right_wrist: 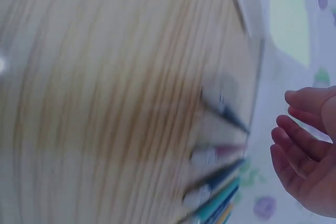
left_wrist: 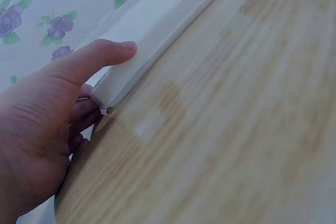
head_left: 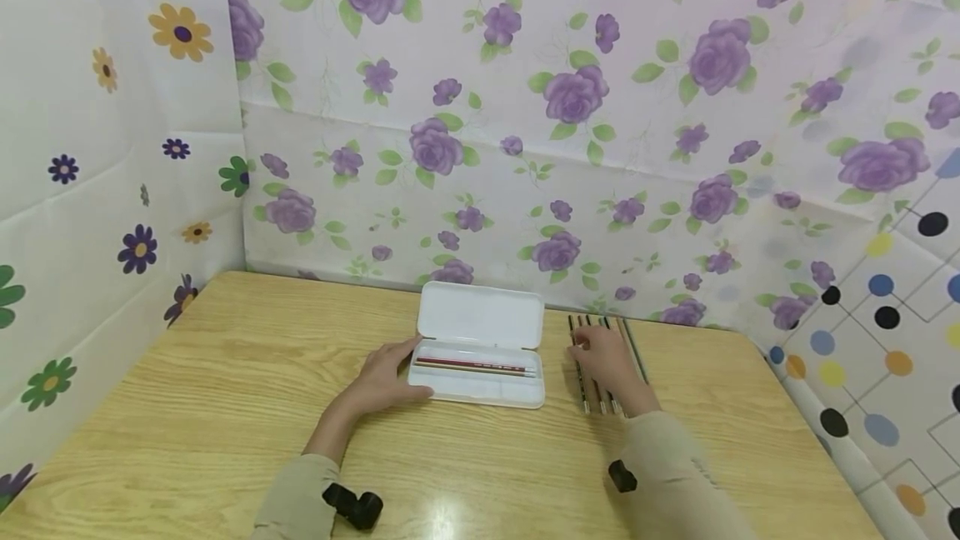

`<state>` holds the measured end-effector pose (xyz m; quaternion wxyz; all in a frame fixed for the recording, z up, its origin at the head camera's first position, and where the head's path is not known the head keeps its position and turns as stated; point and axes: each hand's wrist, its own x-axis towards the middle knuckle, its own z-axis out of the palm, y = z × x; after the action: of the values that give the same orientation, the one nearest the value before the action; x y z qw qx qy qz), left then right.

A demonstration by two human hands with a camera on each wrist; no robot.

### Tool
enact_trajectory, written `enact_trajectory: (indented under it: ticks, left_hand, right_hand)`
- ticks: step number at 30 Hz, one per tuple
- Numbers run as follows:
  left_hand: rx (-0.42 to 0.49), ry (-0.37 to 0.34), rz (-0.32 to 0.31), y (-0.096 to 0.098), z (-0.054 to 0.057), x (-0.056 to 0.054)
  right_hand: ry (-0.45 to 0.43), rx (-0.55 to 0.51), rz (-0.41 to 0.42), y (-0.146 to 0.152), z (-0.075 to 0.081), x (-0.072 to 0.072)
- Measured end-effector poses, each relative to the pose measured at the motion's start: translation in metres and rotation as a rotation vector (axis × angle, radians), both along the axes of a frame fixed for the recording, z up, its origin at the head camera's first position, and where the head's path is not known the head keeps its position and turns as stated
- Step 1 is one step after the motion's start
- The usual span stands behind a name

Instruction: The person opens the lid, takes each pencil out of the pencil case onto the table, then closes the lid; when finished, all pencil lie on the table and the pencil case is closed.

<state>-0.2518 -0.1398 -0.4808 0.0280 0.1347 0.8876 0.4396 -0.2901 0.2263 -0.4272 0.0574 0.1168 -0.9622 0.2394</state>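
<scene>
Head view: left hand point(head_left: 384, 375) grips the left end of the open white case point(head_left: 480, 400), thumb at its near side. Pencils point(head_left: 474, 365) lie in the case's tray. Right hand point(head_left: 609, 358), fingers loosely bent, nothing visibly held, is over loose pencils point(head_left: 583, 392) on the table point(head_left: 480, 465); contact unclear.

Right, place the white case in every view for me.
Head: the white case sits just below centre, lid open.
Left wrist: the white case slants up to the top edge, left hand holding its lower end.
Right wrist: the white case is cut off at top right.
Shared landmark: the wooden table shows in all three.
</scene>
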Motion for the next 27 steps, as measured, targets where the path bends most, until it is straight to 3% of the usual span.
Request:
enact_trajectory:
  ticks: [13,23,27]
  left_hand:
    - [0.002,0.004,-0.005,0.000,0.001,0.001]
    - [0.001,-0.003,-0.007,-0.001,-0.002,0.000]
    - [-0.005,0.006,-0.005,-0.001,-0.003,-0.001]
  right_hand:
    - [-0.037,-0.091,0.115,-0.056,-0.010,0.003]
    - [-0.124,-0.193,0.338,-0.086,-0.018,0.001]
    - [-0.137,-0.198,0.351,-0.094,-0.020,0.001]
